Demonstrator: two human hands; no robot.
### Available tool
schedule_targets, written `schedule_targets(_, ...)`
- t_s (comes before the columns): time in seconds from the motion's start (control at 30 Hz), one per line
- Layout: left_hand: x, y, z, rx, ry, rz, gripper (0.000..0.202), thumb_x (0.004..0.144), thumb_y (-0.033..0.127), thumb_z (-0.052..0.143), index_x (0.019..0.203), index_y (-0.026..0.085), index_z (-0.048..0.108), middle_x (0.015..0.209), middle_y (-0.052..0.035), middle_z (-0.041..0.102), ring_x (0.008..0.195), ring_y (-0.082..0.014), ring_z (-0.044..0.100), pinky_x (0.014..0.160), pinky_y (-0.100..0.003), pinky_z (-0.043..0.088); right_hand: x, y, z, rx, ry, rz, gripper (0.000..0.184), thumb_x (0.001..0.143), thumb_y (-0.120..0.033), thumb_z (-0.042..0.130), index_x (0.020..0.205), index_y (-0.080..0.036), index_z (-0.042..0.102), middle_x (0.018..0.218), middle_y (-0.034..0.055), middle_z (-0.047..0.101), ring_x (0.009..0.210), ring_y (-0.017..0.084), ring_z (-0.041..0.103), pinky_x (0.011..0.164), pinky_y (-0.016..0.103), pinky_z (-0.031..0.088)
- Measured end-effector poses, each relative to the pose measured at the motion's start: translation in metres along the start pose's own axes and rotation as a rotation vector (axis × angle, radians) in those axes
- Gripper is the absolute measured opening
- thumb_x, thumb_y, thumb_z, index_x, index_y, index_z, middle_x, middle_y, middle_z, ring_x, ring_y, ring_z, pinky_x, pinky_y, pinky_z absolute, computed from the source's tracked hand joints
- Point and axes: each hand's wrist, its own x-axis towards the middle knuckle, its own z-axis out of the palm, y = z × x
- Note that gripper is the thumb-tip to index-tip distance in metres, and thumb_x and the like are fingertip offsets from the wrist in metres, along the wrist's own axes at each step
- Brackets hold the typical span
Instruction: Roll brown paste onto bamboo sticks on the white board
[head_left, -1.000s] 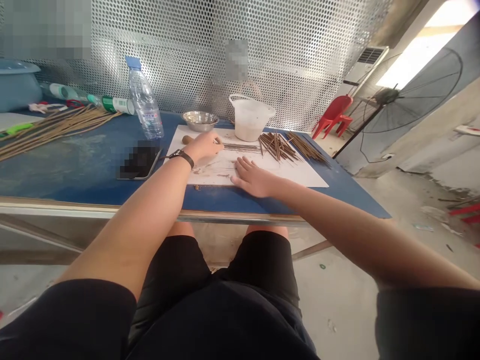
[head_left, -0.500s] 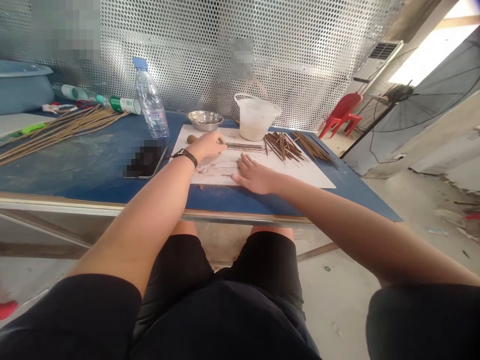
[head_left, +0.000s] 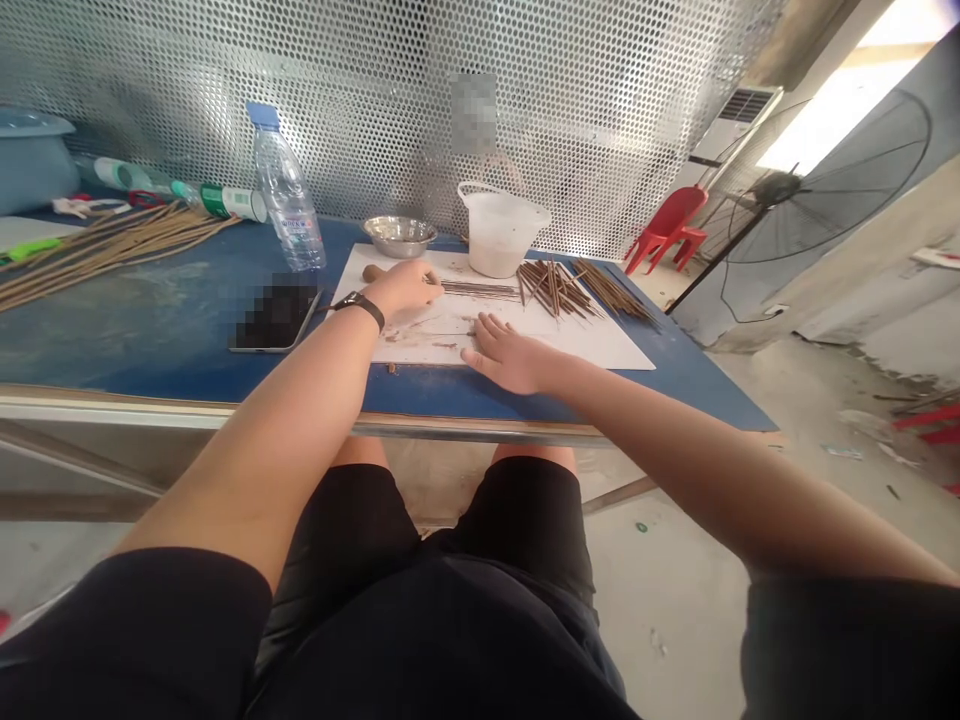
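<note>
My left hand [head_left: 409,288], with a dark band on its wrist, is closed with fingertips pinched at the left end of a row of thin dark sticks [head_left: 484,290]. What sits between those fingertips is too small to make out. My right hand [head_left: 510,356] lies flat, fingers stretched, on the near part of a white board [head_left: 615,345]. A thin dark line runs on the board beside its fingers; whether anything is under the palm is hidden. Behind my left hand lies a brown lump [head_left: 372,272]. Brown smears mark the board.
Brown sticks [head_left: 559,290] lie piled at the board's right. Behind stand a white plastic bucket [head_left: 504,235] and a metal bowl [head_left: 400,237]. Leftward are a phone [head_left: 274,318], a clear bottle [head_left: 291,205], and long tan sticks [head_left: 127,245]. Perforated metal sheet [head_left: 360,90] rises behind the table.
The view has shifted slightly. My right hand has slid a little towards me on the board, still flat. My left hand keeps its place by the thin sticks.
</note>
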Motion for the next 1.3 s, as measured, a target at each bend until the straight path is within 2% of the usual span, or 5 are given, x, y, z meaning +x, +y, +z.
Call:
schedule_targets(0.3, 0.0, -0.002, 0.002, -0.029, -0.025, 0.041, 0.012, 0.093, 0.034, 0.071, 0.084, 0.026, 0.069, 0.087, -0.0057, 0.082, 0.09, -0.0287, 0.076, 0.079, -0.037, 0.051, 0.093, 0.033, -0.003, -0.013, 0.079, 0.074, 0.119, 0.101, -0.086, 0.006, 0.18, 0.002, 0.02, 0.189, 0.0257, 0.008, 0.175, 0.049, -0.004, 0.14, 0.069, 0.006)
schedule_targets(0.47, 0.009, -0.009, 0.007, -0.05, 0.009, 0.027, 0.005, 0.088, 0.032, 0.073, 0.091, 0.027, 0.073, 0.089, -0.0043, 0.082, 0.094, -0.0288, 0.076, 0.082, -0.036, 0.052, 0.044, 0.021, 0.001, -0.057, 0.052, 0.047, 0.125, 0.103, -0.086, 0.006, 0.173, 0.017, 0.019, 0.186, 0.0361, 0.004, 0.175, 0.048, -0.004, 0.142, 0.062, 0.008)
schedule_targets(0.67, 0.01, -0.009, 0.006, -0.018, -0.005, 0.027, 0.006, 0.087, 0.033, 0.073, 0.087, 0.027, 0.073, 0.088, -0.0043, 0.081, 0.095, -0.0293, 0.075, 0.086, -0.038, 0.053, -0.044, -0.004, 0.001, -0.043, -0.014, -0.058, 0.131, 0.098, -0.097, 0.018, 0.177, 0.007, 0.023, 0.186, 0.0313, 0.011, 0.174, 0.049, 0.01, 0.141, 0.067, 0.017)
schedule_targets(0.83, 0.008, -0.007, 0.004, -0.013, -0.023, 0.026, 0.008, 0.088, 0.035, 0.073, 0.085, 0.028, 0.072, 0.092, -0.0056, 0.082, 0.098, -0.0308, 0.074, 0.086, -0.039, 0.052, -0.064, -0.01, 0.002, -0.044, -0.023, -0.052, 0.132, 0.098, -0.094, 0.008, 0.177, 0.011, 0.019, 0.185, 0.032, 0.014, 0.175, 0.046, 0.01, 0.143, 0.064, 0.012)
schedule_targets(1.3, 0.005, -0.007, 0.005, 0.026, -0.004, 0.032, 0.01, 0.088, 0.036, 0.071, 0.081, 0.028, 0.072, 0.084, -0.0041, 0.08, 0.092, -0.0286, 0.075, 0.082, -0.037, 0.053, 0.075, 0.026, -0.008, -0.045, 0.026, 0.114, 0.116, 0.103, -0.081, 0.006, 0.179, 0.006, 0.015, 0.188, 0.0284, 0.005, 0.176, 0.043, 0.0, 0.142, 0.065, 0.008)
